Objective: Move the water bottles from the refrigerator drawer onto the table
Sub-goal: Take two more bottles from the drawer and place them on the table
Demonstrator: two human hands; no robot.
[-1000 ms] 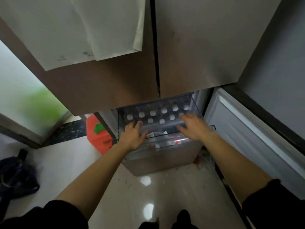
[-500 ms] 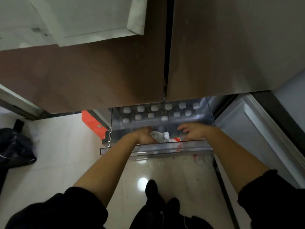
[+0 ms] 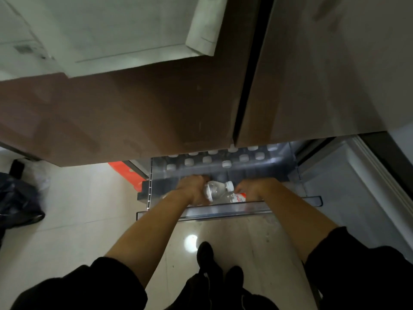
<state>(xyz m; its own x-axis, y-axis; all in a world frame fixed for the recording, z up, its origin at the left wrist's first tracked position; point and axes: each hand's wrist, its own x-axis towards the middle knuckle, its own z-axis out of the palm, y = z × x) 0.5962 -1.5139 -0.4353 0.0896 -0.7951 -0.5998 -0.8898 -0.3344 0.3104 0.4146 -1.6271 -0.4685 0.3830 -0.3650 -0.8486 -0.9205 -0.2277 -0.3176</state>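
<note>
Hands are both down in the pulled-out clear drawer (image 3: 290,202). Your left hand (image 3: 192,191) curls round one end of a clear bottle (image 3: 215,190), ridged and lying on its side, its white cap pointing toward your right hand (image 3: 254,189). That hand's fingers bend over a second lying bottle, the red-labelled bottle (image 3: 240,196); you cannot tell whether they grip it. Behind them, six white caps (image 3: 226,164) of upright bottles show plainly, with more half hidden under the two refrigerator doors (image 3: 156,119).
</note>
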